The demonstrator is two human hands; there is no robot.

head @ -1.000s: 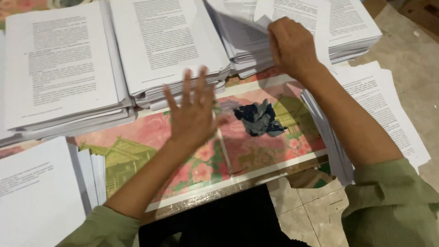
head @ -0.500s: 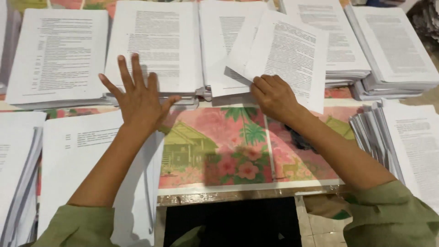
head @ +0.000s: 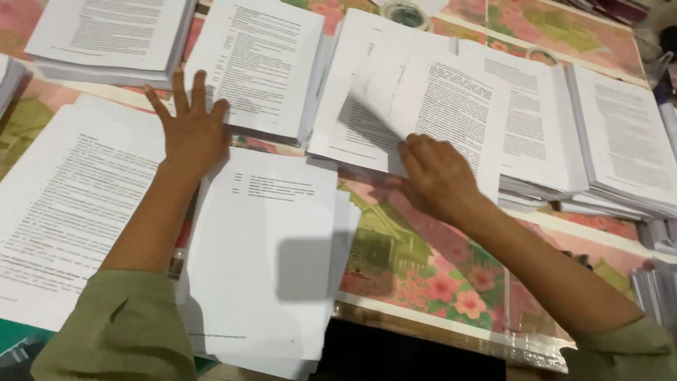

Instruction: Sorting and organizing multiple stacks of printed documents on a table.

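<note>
Tablecloth point(head: 423, 275): floral pink/green, under everything.
Paper stacks point(head: 264, 67): white printed sheets, rows across table.
L hand point(head: 192, 130): fingers spread, flat on stack edge, holds nothing.
R hand point(head: 437, 176): pinching loose sheet point(head: 451, 106), lifted off centre stack.
Tape roll point(head: 404, 14): top edge.

- My left hand point(head: 189, 130) lies flat on the near edge of a paper stack point(head: 264, 67), fingers spread.
- Nearer me, just right of that forearm: another stack point(head: 271, 261).
- Far left: a wide stack point(head: 63, 204).
- My right hand point(head: 437, 176) grips a loose sheet point(head: 437, 116) over the centre-right stacks point(head: 536, 134).
- Everything sits on the table point(head: 423, 261).
</note>
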